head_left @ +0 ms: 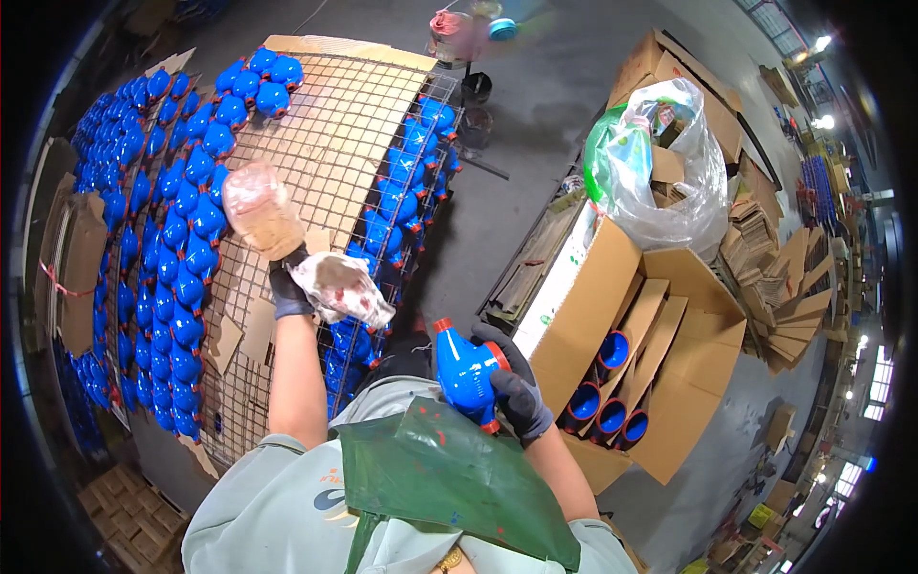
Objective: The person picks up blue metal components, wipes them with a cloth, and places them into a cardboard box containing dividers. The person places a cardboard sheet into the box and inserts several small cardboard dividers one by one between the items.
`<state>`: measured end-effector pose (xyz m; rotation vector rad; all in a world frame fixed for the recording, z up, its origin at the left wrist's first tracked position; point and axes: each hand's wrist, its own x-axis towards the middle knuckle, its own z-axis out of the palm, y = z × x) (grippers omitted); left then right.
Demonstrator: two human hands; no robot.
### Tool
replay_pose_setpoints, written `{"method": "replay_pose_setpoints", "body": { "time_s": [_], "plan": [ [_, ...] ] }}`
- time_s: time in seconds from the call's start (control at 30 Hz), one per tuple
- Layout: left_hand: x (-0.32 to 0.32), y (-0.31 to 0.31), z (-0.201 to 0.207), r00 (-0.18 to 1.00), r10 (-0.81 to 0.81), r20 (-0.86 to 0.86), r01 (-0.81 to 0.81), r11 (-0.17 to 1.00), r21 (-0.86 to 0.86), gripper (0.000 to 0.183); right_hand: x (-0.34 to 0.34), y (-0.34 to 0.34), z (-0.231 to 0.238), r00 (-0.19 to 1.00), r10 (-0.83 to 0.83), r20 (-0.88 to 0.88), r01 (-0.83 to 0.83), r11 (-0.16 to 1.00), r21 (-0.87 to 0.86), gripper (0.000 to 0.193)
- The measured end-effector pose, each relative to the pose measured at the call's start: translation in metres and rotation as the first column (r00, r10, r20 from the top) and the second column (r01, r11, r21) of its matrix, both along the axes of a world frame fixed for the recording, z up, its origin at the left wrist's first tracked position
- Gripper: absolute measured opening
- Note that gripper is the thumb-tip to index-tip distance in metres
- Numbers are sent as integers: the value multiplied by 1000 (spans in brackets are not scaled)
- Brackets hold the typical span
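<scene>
Green apron (449,478) fabric, flecked with red, fills the near foreground over a pale grey shirt, and just above it the right hand (521,387), in a dark glove, grips a glossy blue cast fitting (466,371) with red-capped ends. Its fingers curl tightly around the right side and underside of the fitting, so the blue body juts out to the left of the palm with one red cap pointing up and far. To the left, the left hand (287,287), in a dark glove, is raised over a wire mesh rack (316,153); its fingers are closed on a stained white rag (339,285) that hangs to the right of the palm, while a blurred, clear-wrapped brownish bundle (260,209) sits above the wrist, and whether the fingers also hold it cannot be told. Rows of matching blue fittings (182,239) line the rack's left side, with another column (402,191) along its right edge, over cardboard sheets. Right of the held fitting, an open cardboard box (669,383) with dividers holds several blue fittings (602,402) standing on end. Farther off, a clear plastic bag (660,163) bulges from a second carton on the grey concrete floor (535,143).
</scene>
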<state>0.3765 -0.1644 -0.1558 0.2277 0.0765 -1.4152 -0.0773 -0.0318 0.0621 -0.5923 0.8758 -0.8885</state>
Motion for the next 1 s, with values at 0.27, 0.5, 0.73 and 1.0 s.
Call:
{"method": "replay_pose_setpoints", "body": {
  "time_s": [0.27,0.5,0.73,1.0],
  "plan": [
    [-11,-90,124,-3,171,985,-564,814,-143,25,-1,4,-5,999,-47,-10,47,999,-7,83],
    [6,-130,127,-734,-84,673,-278,943,-186,48,-1,-3,16,991,-137,-6,136,989,-66,81],
    [-126,-14,253,-193,-232,953,39,969,244,31,-8,-9,20,917,-363,-165,299,900,-316,77],
    [-250,78,327,-435,358,826,663,748,25,46,-8,-24,33,817,-480,-320,240,787,-568,67]
  ]
}}
